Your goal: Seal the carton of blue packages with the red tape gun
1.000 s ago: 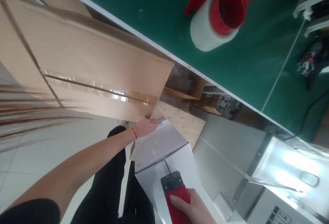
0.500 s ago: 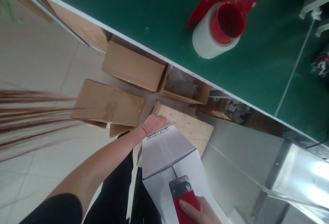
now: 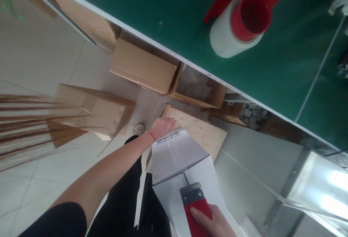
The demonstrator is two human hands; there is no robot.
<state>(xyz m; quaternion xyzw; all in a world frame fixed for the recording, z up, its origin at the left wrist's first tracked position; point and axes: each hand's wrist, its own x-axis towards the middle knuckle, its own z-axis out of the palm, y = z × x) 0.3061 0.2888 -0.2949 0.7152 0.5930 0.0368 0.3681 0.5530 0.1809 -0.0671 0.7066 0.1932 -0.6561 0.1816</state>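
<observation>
Green-topped workbench (image 3: 168, 8) above pale floor tiles: a white folded-cardboard carton (image 3: 179, 164) sits below its edge. It looks light, stiff, crushable; best held at corners. Left hand (image 3: 162, 127) rests loosely on its far corner, apparently unclenched; right hand (image 3: 213, 222) grasps a red tape dispenser (image 3: 195, 204) on the seam.

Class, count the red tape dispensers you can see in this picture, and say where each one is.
2: one tape dispenser with a white roll lies on the green table; the other dispenser is in the right hand, pressed on the white box.

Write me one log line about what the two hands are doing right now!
left hand: on far end of white box | right hand: gripping red tape dispenser on box top | brown cartons: on floor
</observation>
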